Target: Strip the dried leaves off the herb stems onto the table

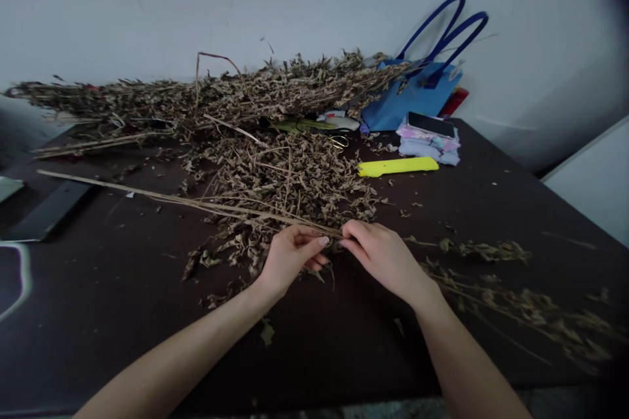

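Note:
My left hand [293, 255] and my right hand [381, 255] meet near the middle of the dark table [122, 301]. Both pinch a bundle of long thin dried stems [162, 198] that runs off to the left across the table. The fingers of each hand are closed on the stems' near end. Just beyond my hands lies a loose heap of stripped dry leaves [289, 177]. A few leafy dried stalks [515, 294] lie to the right of my right hand.
A big pile of dried leafy branches [196, 95] stretches along the wall. A blue bag [417, 95], a phone on folded cloth [430, 134] and a yellow flat tool [398, 166] sit at the back right. Scissors [339, 141] lie near the heap.

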Tool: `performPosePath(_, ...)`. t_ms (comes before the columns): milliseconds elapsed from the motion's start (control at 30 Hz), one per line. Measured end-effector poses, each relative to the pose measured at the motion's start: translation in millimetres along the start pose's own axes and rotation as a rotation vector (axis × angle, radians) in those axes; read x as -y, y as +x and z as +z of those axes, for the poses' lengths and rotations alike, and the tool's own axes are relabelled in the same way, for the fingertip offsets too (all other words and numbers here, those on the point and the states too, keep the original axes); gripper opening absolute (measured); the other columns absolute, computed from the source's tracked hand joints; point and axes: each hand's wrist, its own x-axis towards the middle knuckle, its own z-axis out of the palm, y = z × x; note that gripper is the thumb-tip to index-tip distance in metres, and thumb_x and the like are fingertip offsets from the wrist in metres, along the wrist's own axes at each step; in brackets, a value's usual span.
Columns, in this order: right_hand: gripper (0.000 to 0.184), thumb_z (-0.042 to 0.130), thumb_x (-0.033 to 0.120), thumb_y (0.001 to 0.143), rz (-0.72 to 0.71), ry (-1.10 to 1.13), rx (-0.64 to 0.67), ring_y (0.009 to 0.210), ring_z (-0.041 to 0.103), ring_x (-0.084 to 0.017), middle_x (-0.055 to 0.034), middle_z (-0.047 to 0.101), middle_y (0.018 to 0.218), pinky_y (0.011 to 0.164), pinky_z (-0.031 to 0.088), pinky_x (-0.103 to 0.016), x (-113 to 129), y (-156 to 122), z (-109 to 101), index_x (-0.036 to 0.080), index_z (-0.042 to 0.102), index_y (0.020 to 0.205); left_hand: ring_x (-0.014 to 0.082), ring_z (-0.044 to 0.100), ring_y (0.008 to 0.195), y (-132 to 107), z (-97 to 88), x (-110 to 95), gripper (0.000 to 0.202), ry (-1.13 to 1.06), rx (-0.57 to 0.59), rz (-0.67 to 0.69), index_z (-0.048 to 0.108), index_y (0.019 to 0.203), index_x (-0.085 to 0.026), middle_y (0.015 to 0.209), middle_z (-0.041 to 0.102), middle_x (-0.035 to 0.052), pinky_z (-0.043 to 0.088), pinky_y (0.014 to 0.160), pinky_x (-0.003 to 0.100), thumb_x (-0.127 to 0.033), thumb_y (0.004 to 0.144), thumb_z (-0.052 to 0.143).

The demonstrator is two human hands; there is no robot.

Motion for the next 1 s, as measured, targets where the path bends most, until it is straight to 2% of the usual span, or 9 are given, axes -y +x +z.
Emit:
performPosePath(233,0.006,0.047,0.022,0.089,0.007,-0.008,0.005,0.065,0.055,-0.015,0.0001,0.059,0.074,0.061,0.039,-0.027,1,3,4,0.02,0.048,0.084,0.0101,0.058,0.045,6,4.5,8,0.026,0.015,-0.064,0.073,0.056,0.076,-0.011,0.055,0.059,0.0006,0.046,0.041,0.017,-0.031,0.07,0.071)
performPosePath(533,0.007,0.047,0.022,0.089,0.014,0.0,0.008,0.063,0.055,-0.015,0.0002,0.059,0.074,0.06,0.039,-0.026,-2,1,0,0.021,0.047,0.083,0.0064,0.046,0.035,6,-2.1,10,0.024,0.083,-0.03,0.105,0.052,0.07,-0.014,0.044,0.055,-0.0032,0.04,0.038,0.016,-0.034,0.075,0.065)
performPosePath(633,0.006,0.045,0.022,0.09,0.021,0.006,-0.02,0.065,0.055,-0.015,-0.0001,0.06,0.075,0.061,0.04,-0.026,-5,0,-3,0.021,0.048,0.085,0.0075,0.048,0.036,3,-4.6,5,0.021,0.177,0.042,0.108,0.055,0.07,-0.014,0.044,0.053,-0.0032,0.04,0.039,0.016,-0.033,0.076,0.063)
performPosePath(700,0.006,0.045,0.022,0.09,0.02,0.012,-0.035,0.066,0.056,-0.015,-0.0002,0.06,0.076,0.063,0.04,-0.027,-7,0,-4,0.022,0.048,0.085,0.0091,0.051,0.039,-2,-6.5,2,0.017,0.308,0.128,0.139,0.061,0.072,-0.015,0.049,0.055,-0.0011,0.041,0.04,0.017,-0.031,0.077,0.061)
performPosePath(767,0.007,0.045,0.022,0.09,0.017,0.024,-0.027,0.068,0.056,-0.015,-0.0003,0.061,0.077,0.063,0.041,-0.027,-8,0,-5,0.022,0.048,0.085,0.0102,0.054,0.044,-6,-8.2,0,0.014,0.437,0.186,0.207,0.066,0.078,-0.016,0.064,0.062,0.0034,0.043,0.042,0.019,-0.029,0.078,0.06)
performPosePath(867,0.006,0.045,0.021,0.09,0.019,0.055,0.002,0.068,0.057,-0.016,-0.0002,0.061,0.078,0.064,0.041,-0.027,-8,1,-7,0.022,0.048,0.085,0.0106,0.056,0.049,-11,-9.6,0,0.016,0.521,0.17,0.274,0.069,0.085,-0.018,0.085,0.064,0.0073,0.045,0.044,0.02,-0.029,0.078,0.058)
performPosePath(1000,0.004,0.045,0.02,0.09,0.036,0.112,0.033,0.07,0.057,-0.016,-0.0002,0.061,0.081,0.064,0.041,-0.027,-8,1,-8,0.023,0.048,0.088,0.0105,0.053,0.043,-8,-9.0,2,0.02,0.432,0.158,0.151,0.064,0.093,-0.017,0.06,0.061,0.0015,0.042,0.04,0.019,-0.03,0.079,0.058)
